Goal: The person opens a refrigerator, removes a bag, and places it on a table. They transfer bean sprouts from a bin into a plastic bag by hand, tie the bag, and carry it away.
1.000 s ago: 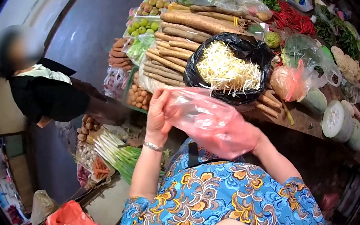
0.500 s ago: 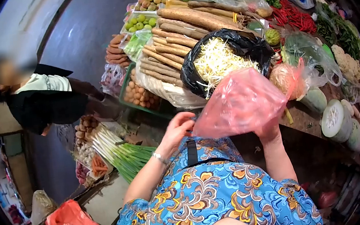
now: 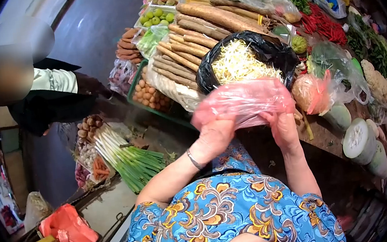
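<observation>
A pink plastic bag (image 3: 249, 99) is stretched between my hands, just in front of a black plastic bag (image 3: 207, 73) full of bean sprouts (image 3: 239, 64). My left hand (image 3: 219, 134) grips its lower left edge, fingers closed and partly covered by the film. At the lower right edge my right hand (image 3: 281, 122) pinches the plastic, thumb toward the middle. The pink bag overlaps the near edge of the sprouts; whether anything is inside it I cannot make out.
Long brown roots (image 3: 176, 55) lie beside the sprouts, with a green crate of eggs (image 3: 145, 98) to their left. Cut winter melon (image 3: 357, 139) and red chillies (image 3: 322, 25) are at right. Spring onions (image 3: 125, 153) lie lower left. A person (image 3: 51, 100) stands at left.
My left hand has moved right and taken hold of the pink bag. The bag has swung lower and now spreads sideways between both hands. The person at left has shifted slightly.
</observation>
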A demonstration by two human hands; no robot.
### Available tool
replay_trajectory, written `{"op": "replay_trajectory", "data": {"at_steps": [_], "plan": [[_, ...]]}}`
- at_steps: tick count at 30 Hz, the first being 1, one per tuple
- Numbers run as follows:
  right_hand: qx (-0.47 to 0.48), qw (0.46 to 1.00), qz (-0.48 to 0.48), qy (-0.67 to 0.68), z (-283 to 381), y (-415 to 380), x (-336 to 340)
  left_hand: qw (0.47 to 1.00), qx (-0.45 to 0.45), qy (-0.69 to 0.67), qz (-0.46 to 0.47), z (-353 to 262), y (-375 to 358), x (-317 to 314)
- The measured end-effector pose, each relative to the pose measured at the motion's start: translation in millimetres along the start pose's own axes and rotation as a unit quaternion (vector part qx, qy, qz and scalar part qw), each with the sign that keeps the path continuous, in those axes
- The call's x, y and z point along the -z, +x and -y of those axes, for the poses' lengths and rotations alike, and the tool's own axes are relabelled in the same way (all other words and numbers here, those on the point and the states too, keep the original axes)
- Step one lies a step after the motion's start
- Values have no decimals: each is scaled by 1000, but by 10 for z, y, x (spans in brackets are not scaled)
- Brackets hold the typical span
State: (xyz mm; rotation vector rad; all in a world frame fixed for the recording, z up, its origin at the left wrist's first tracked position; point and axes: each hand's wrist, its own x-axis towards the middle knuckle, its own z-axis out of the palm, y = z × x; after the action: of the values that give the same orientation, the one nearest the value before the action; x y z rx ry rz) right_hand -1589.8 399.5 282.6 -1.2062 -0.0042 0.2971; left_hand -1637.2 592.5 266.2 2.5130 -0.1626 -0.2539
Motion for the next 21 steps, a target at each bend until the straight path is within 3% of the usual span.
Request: {"op": "replay_trajectory", "data": {"at_steps": [2, 3, 4, 6, 7, 8, 10, 11, 12, 14, 15, 16, 17, 18, 21], "plan": [[-14, 998, -15, -65, 3, 32, 125, 982, -101, 120, -108, 656, 140, -671], [-26, 991, -32, -130, 13, 58, 188, 992, -68, 72, -74, 632, 276, -483], [-19, 992, -53, -109, 19, 79, 256, 992, -66, 73, -74, 529, 333, -335], [-91, 988, -51, -112, 229, 196, 483, 944, -114, 99, -293, 240, 418, -24], [-117, 985, -92, -87, 342, 232, 485, 988, -33, 21, -147, 317, 431, -200], [-117, 985, -90, -89, 433, 259, 523, 988, -31, 20, -149, 249, 479, -174], [-217, 960, 145, -101, 604, 300, 617, 995, 28, -6, -92, 99, 595, -111], [-277, 929, 226, -95, 729, 278, 526, 970, -70, 23, -232, 167, 678, -226], [-295, 905, 286, -112, 866, 245, 352, 969, -65, 25, -235, 206, 721, -305], [-47, 894, 357, -267, 773, 314, 201, 959, -88, 29, -267, 229, 783, -413], [70, 857, 352, -371, 793, 432, 163, 959, -83, 31, -270, 218, 789, -439], [106, 837, 312, -436, 683, 559, 255, 976, -35, 12, -215, 208, 767, -449], [154, 784, 277, -534, 584, 696, 370, 987, 13, -7, -161, 212, 747, -451], [201, 719, 236, -622, 501, 846, 493, 986, 16, -2, -168, 252, 728, -461], [240, 660, 273, -657, 393, 1250, 743, 988, 44, 14, -145, 404, 687, -547]]}}
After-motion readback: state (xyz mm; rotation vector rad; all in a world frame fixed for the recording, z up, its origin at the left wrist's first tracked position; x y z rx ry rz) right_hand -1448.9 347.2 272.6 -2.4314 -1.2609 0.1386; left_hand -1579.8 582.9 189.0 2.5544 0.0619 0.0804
